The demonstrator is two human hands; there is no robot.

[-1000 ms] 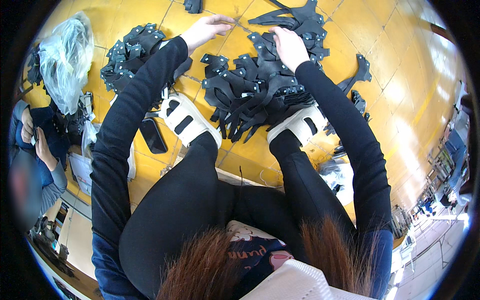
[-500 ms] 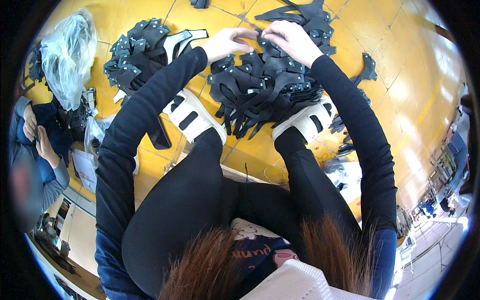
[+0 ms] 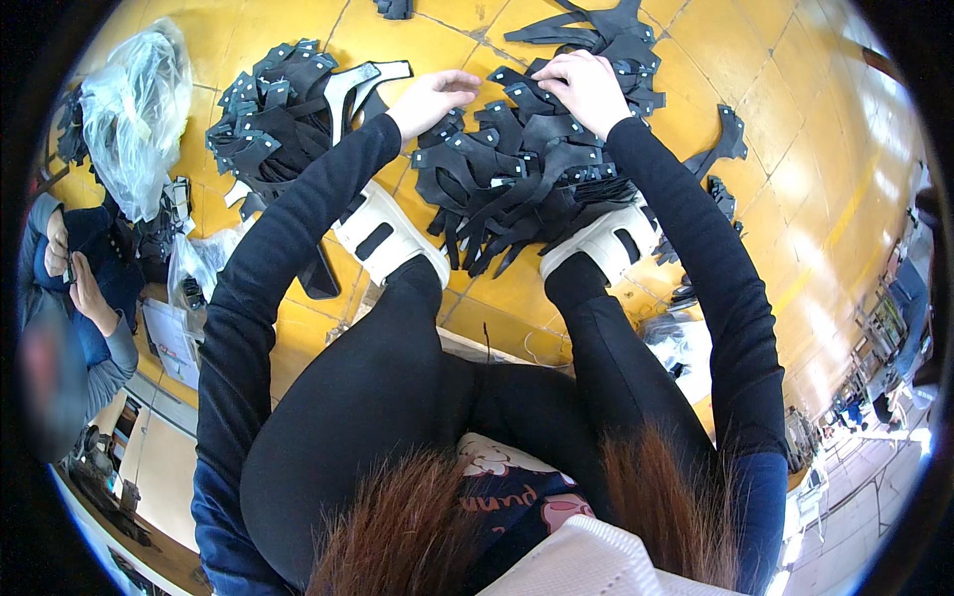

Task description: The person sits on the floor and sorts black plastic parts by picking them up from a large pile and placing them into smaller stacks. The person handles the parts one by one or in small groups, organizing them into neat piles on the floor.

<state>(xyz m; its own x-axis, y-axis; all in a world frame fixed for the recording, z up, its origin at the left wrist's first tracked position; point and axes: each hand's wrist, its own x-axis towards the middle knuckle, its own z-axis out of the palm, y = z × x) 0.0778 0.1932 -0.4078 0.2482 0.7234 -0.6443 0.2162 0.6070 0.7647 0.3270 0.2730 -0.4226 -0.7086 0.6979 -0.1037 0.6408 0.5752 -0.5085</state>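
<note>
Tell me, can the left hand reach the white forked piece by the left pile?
Probably yes: the left hand looks empty and close by, and the white forked piece shows its upper part uncovered.

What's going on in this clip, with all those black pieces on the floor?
A person has both hands over black strap-like pieces on a yellow tiled floor. The right hand is at the upper part of the middle pile; whether its fingertips grip a piece is unclear. The left hand is just left of it, with nothing visibly held. The pile lies between white sandals. Another pile is further left, a whitish piece at its right side.
</note>
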